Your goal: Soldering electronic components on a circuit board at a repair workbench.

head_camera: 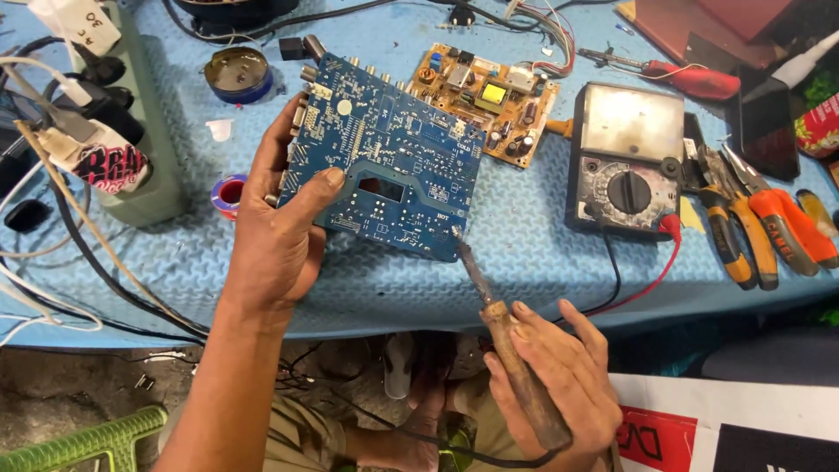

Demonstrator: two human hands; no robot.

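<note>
gripping one blue circuit board (pixel 389 157), left hand (pixel 280 227); right hand (pixel 546 371) clasps one soldering iron (pixel 502 328).

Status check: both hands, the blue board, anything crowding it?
Left hand grips blue circuit board, tilted up off mat. Right hand holds soldering iron, tip at board's lower edge. Yellow board and multimeter close by, not touching.

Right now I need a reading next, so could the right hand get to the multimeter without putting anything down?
Probably not freely: the right hand is wrapped around the soldering iron, though the mat between it and the multimeter lies open.
</note>
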